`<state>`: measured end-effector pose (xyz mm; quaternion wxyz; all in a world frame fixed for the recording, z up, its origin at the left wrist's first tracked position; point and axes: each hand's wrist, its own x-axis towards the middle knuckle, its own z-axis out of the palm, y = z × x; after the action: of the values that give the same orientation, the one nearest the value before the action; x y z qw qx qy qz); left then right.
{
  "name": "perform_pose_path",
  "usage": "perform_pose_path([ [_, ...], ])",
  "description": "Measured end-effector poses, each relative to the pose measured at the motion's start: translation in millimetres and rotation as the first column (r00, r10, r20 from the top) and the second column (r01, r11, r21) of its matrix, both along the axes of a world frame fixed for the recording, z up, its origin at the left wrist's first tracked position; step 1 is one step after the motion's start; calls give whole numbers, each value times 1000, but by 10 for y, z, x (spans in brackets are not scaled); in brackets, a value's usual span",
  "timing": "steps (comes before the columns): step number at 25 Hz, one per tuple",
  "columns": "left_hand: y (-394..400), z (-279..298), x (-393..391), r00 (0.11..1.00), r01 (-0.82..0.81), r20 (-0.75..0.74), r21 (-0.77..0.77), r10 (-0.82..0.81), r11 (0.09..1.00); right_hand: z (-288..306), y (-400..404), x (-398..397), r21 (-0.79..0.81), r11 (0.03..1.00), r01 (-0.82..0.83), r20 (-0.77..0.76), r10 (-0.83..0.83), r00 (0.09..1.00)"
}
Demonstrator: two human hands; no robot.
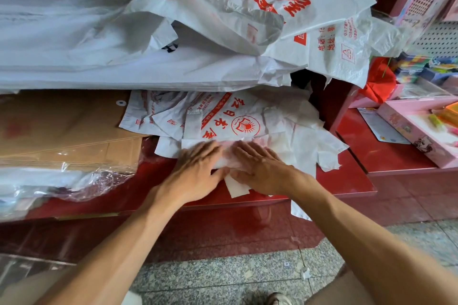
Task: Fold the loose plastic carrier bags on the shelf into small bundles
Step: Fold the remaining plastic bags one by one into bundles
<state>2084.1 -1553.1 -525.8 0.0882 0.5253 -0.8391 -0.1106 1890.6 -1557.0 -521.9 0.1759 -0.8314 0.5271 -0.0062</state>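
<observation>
One bag is in work, and many more wait. Both hands lie side by side on a partly folded white carrier bag [229, 160] at the front edge of the red shelf [347, 181]. The left hand [195, 171] has its fingers spread flat and presses down on the left part of the fold; the right hand [260, 168] does the same just beside it, fingers straight and pointing away from the person, thumbs nearly meeting at the near edge. Neither hand grips anything (motion blur softens the fingertips, so finer detail cannot be told).

I judge the task to be at an early stage. The bag under the palms has been flattened into a narrow strip but is not yet a small bundle; a loose corner pokes out below the right wrist. No finished bundle shows anywhere in view. Just beyond the fingertips lies a loose spread of printed bags [223, 119] with red lettering, and farther beyond and above is a big heap of crumpled bags [272, 7], all unfolded. To the left of the left hand sits a stack of brown envelopes [62, 131]; to the right, a pink box [418, 129].
</observation>
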Motion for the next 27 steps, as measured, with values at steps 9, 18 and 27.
perform_pose_path([
  [9,-115,122,205,989,-145,45,124,141,982,426,-47,-530,193,930,312,-90,-299,950],
  [18,-163,108,256,736,-393,-497,239,459,888,270,-138,-705,53,929,366,103,-369,924],
  [27,-254,1,403,586,-551,-530,293,612,781,219,-150,-752,-46,846,531,532,-429,730],
])
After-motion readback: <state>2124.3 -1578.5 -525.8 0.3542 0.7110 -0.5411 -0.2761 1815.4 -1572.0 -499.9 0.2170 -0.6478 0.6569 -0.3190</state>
